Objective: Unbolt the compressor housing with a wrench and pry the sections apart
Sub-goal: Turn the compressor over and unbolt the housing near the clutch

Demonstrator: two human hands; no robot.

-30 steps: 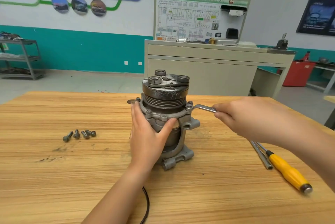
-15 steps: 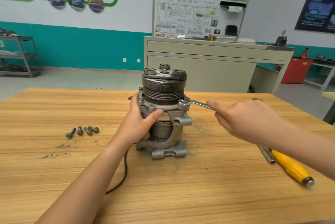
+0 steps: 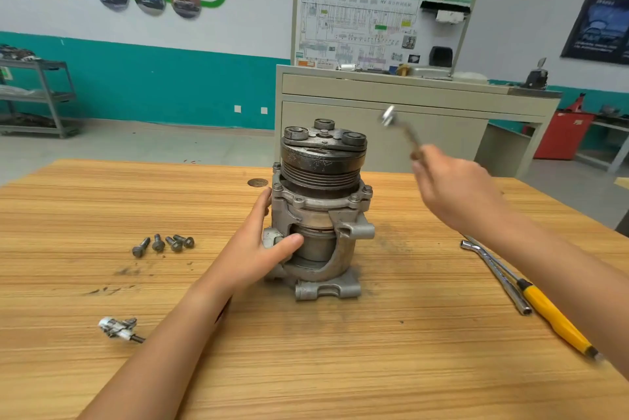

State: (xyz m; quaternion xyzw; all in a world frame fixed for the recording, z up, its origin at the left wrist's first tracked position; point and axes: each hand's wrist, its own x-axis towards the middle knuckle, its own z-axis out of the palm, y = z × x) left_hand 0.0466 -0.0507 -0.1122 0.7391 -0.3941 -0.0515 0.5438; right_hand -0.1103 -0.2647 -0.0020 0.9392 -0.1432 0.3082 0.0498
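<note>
Wooden bench top (image 3: 340, 368), workshop room. Nearest: small white connector (image 3: 117, 328) at left; yellow-handled screwdriver (image 3: 551, 317) and bent socket bar (image 3: 493, 270) side by side at right. Mid-table: compressor (image 3: 321, 212), upright. Left hand (image 3: 258, 249) holds its housing, thumb across the front, fingers round the left side. Four loose bolts (image 3: 163, 244) lie well to its left. Right hand (image 3: 452, 188), blurred, fingers curled round the wrench (image 3: 398, 128) handle; wrench in the air, clear of the compressor. Beyond: grey cabinet (image 3: 459, 123), wiring board (image 3: 357, 28).
</note>
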